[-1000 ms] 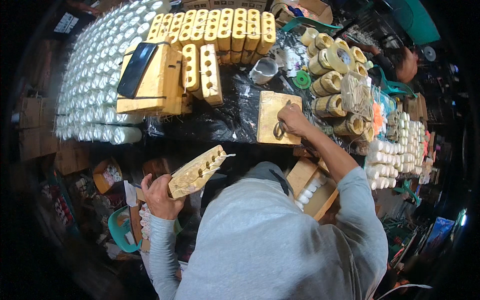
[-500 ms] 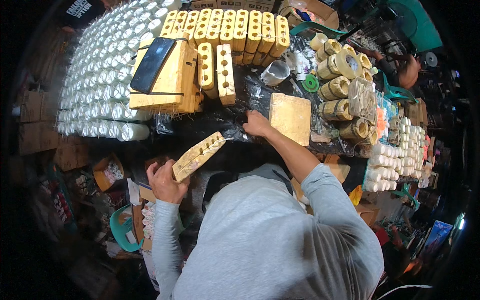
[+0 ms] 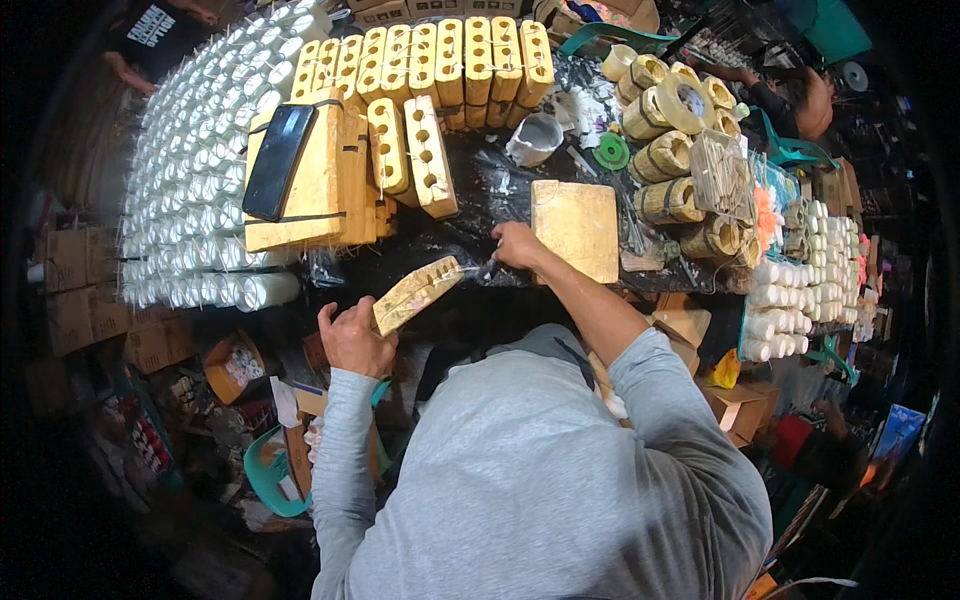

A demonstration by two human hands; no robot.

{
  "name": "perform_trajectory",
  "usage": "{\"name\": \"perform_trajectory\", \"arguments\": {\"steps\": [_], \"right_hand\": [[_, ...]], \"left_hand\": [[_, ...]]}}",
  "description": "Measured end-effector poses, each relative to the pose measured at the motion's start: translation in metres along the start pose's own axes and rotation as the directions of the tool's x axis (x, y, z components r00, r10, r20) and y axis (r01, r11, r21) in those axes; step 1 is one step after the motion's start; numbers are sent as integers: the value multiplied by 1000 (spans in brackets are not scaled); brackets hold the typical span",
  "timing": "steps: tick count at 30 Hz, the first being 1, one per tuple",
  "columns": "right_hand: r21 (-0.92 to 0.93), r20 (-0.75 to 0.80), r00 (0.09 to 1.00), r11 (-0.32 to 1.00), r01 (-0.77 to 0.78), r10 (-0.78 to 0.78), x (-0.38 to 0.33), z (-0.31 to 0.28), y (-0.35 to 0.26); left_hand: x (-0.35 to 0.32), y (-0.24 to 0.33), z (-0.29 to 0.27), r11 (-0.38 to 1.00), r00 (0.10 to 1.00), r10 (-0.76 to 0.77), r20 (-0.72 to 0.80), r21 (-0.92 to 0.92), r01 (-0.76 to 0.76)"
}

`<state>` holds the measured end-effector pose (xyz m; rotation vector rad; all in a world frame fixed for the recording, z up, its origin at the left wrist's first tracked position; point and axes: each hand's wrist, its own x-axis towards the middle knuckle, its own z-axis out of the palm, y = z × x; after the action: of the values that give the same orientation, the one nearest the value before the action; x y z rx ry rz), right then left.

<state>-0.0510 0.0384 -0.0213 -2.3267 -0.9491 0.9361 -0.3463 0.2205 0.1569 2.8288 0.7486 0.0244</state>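
Both hands work one holed wooden block [image 3: 418,293].

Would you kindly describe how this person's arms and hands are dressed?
Both arms wear long grey sleeves of a soft sweatshirt-like top, ending at the wrists. The left hand and right hand are bare: no gloves. I can make out no rings, watch or markings.

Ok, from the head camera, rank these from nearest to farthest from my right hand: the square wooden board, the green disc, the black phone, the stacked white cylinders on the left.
From the right hand:
1. Square wooden board, just to its right.
2. Green disc, up and to the right.
3. Black phone, lying on a wooden block to the left.
4. Stacked white cylinders, at the far left.
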Motion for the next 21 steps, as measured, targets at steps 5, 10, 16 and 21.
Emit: {"name": "perform_trajectory", "arguments": {"steps": [5, 10, 16, 21], "right_hand": [[-104, 107, 987, 986, 133, -122, -3, -5, -10], [365, 178, 984, 930, -38, -30, 8, 3, -18], [185, 51, 993, 976, -117, 110, 23, 30, -1], [159, 17, 995, 982, -102, 101, 27, 44, 10]], "left_hand": [[4, 4, -6, 999, 1000, 11, 28, 39, -12], [0, 5, -22, 997, 998, -13, 62, 75, 9], [11, 9, -24, 997, 998, -12, 54, 73, 8], [34, 21, -7, 995, 997, 58, 60, 73, -62]]}}
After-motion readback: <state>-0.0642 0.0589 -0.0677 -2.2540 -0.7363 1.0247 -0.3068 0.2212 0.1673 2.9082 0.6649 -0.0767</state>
